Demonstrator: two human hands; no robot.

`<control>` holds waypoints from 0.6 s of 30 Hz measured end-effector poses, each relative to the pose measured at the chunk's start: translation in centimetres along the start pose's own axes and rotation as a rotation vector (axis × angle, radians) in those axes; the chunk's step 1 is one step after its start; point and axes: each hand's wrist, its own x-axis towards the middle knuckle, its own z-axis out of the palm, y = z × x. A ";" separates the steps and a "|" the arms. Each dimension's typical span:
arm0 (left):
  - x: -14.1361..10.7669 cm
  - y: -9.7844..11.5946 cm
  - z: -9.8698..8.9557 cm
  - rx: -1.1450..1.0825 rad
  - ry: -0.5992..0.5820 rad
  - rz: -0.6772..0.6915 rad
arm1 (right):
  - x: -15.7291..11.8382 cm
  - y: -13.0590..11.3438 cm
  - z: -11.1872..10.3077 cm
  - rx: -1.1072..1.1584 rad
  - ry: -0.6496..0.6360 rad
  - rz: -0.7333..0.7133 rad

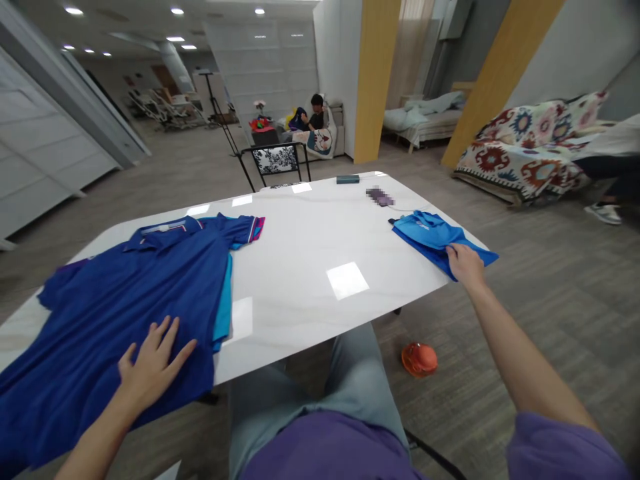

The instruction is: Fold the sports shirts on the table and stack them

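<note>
Your left hand (149,368) lies on the royal-blue polo shirt (175,287) at the lower left of the frame, its fingers spread and released, palm down on the cloth. The polo covers the left part of the white table (290,273), collar toward the far edge, with its lower part running past the near edge at the lower left. A turquoise garment (225,303) shows from under its right side, and a pink-and-blue sleeve edge (259,229) shows beyond the polo's cuff.

Your right hand (467,265) is at the right of the frame, touching a bunched bright-blue garment (430,232) by the table's right edge. Those fingers bend over the cloth, but you cannot tell from here whether they pinch it or only rest on it.

Both pieces look light, soft and limp, in no danger of breaking; the smooth knit probably slides easily on the glossy tabletop and creases when pushed. The polo is best held at two well-separated points, such as the shoulder seams or hem corners, so it doesn't sag. For the smaller garment, a pinch through all its layers near the edge should keep it together.
</note>
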 end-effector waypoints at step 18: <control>-4.3 34.2 2.2 -1.897 -0.815 0.094 | -27.2 -22.4 -8.2 0.622 -0.878 -1.117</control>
